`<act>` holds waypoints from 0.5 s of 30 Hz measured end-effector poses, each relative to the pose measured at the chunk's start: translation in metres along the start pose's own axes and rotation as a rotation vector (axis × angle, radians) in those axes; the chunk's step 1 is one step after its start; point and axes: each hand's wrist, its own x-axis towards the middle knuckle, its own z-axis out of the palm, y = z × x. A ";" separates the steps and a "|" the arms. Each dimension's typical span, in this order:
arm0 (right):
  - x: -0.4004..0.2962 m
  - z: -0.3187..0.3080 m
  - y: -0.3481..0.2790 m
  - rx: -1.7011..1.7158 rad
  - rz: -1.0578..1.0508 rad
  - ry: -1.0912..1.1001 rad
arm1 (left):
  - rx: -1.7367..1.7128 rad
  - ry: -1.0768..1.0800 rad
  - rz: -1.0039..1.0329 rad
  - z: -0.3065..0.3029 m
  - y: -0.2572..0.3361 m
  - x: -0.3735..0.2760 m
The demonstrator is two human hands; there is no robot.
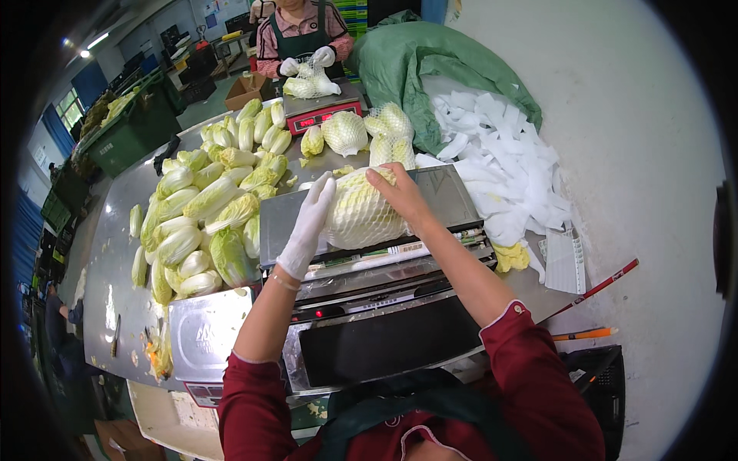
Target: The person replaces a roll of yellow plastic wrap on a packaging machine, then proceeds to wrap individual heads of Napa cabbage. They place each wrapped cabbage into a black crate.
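Note:
A bundle of napa cabbage in white foam netting (363, 214) rests on the dark top of a film wrapping machine (444, 199). My left hand (311, 216), in a white glove, presses flat against its left side. Bare, my right hand (400, 193) grips the bundle's upper right, thumb on the net and fingers over the far side. Nearer to me are the machine's film roll (369, 259) and its black plate (386, 340).
Loose napa cabbages (196, 207) are heaped on the metal table (118, 242) at left. A scale (210, 325) stands nearer. Across, a gloved co-worker (302, 40) handles netted cabbage over a red scale (323, 115). White foam nets (490, 150) spill from a green sack (398, 63).

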 end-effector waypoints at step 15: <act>0.010 -0.004 0.019 -0.192 -0.219 -0.073 | 0.180 0.022 0.031 -0.010 -0.015 0.033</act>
